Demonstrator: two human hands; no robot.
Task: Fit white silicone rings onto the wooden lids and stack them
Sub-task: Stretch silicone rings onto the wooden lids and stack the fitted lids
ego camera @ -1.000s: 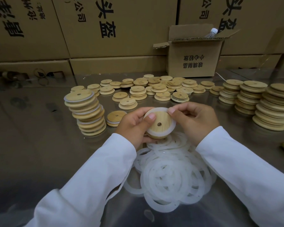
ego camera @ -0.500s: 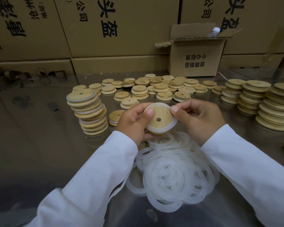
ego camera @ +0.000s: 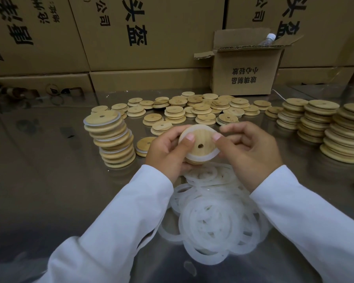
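Note:
A round wooden lid [ego camera: 200,142] with a small centre hole and a white silicone ring around its rim is held up between both hands above the table. My left hand [ego camera: 168,154] grips its left edge, thumb pressing on the lid's face. My right hand [ego camera: 251,154] pinches its right edge, thumb on the ring. A pile of loose white silicone rings [ego camera: 215,213] lies below the hands. A leaning stack of ringed lids [ego camera: 112,139] stands to the left.
Several loose bare lids [ego camera: 196,111] are spread across the reflective table behind the hands, and tall stacks of lids [ego camera: 339,131] stand at the right. An open small carton [ego camera: 245,76] with a bottle sits at the back, before a wall of large cartons.
Both hands have lifted the lid slightly up and away from the ring pile; the thumbs have shifted along the rim, and the ring sits more evenly round the lid.

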